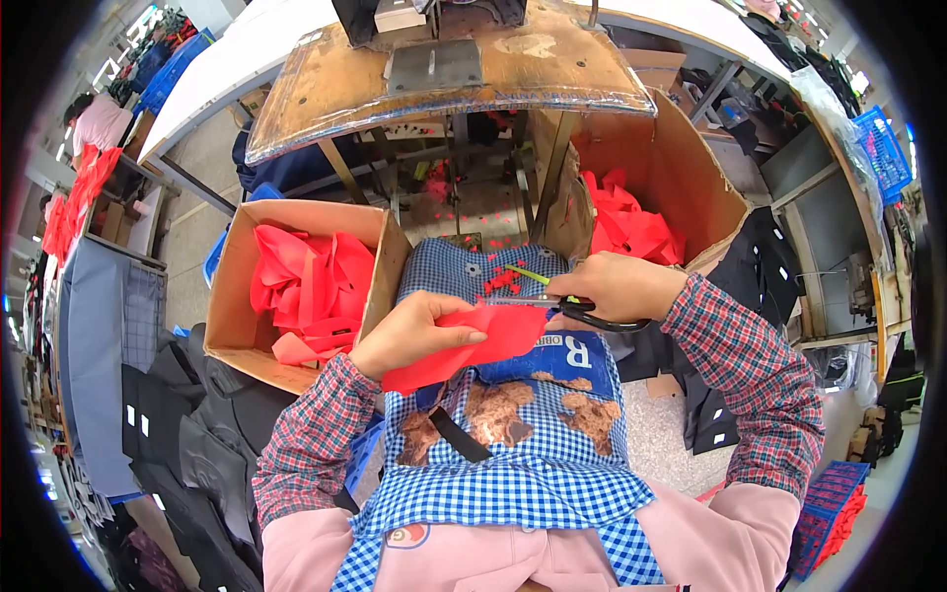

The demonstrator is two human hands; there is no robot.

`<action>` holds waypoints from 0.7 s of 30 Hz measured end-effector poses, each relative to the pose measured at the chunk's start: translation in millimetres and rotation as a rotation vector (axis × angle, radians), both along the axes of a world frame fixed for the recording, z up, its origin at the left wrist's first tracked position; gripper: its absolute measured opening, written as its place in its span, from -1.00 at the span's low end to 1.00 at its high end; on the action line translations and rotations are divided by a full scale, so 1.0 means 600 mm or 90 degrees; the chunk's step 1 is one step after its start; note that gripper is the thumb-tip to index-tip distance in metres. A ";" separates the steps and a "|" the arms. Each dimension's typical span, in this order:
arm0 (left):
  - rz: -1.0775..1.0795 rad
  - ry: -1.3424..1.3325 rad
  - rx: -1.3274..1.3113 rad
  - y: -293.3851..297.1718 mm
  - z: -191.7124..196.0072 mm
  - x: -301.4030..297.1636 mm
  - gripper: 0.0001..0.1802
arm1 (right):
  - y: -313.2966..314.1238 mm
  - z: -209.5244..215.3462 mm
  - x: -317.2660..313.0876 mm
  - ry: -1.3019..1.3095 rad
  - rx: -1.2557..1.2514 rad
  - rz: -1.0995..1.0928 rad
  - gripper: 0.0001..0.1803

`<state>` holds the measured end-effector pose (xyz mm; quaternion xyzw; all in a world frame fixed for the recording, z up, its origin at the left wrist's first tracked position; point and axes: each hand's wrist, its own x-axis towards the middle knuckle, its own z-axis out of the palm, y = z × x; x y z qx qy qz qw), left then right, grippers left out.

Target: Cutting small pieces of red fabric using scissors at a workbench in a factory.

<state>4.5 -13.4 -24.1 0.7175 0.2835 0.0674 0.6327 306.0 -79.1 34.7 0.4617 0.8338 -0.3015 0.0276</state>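
My left hand (424,333) is closed on a red fabric piece (488,340), its thumb on top, above my lap. My right hand (621,286) grips scissors (604,321) with black handles. Their metal blades lie along the far edge of the red fabric; whether they are parted I cannot tell. A thin yellow-green strip (528,273) sticks out by the right hand's fingers; its kind is unclear. Small red scraps (501,283) lie on the blue checked apron (513,493) just beyond the blades.
An open cardboard box (229,321) with red fabric pieces stands at left. Another cardboard box (705,202) with red pieces is at far right. Ahead stands a worn wooden table (552,74), with red scraps beneath. Dark fabric pieces (212,454) lie at left.
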 end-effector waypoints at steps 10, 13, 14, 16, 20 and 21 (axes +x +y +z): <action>0.267 -0.248 -0.016 0.093 0.028 0.104 -0.71 | -0.013 -0.034 0.020 0.535 0.103 -0.425 -0.65; 0.316 -0.368 -0.043 0.148 0.040 0.159 -0.72 | -0.035 -0.041 0.024 0.604 0.065 -0.505 -0.69; 0.342 -0.418 -0.114 0.163 0.052 0.174 -0.74 | -0.043 -0.046 0.026 0.638 0.055 -0.538 -0.68; 0.369 -0.468 -0.181 0.199 0.066 0.190 -0.77 | -0.057 -0.047 0.023 0.632 0.075 -0.547 -0.69; 0.394 -0.547 -0.237 0.249 0.084 0.225 -0.83 | -0.080 -0.056 0.027 0.614 0.076 -0.579 -0.70; 0.411 -0.569 -0.246 0.258 0.086 0.232 -0.81 | -0.083 -0.057 0.028 0.611 0.073 -0.590 -0.70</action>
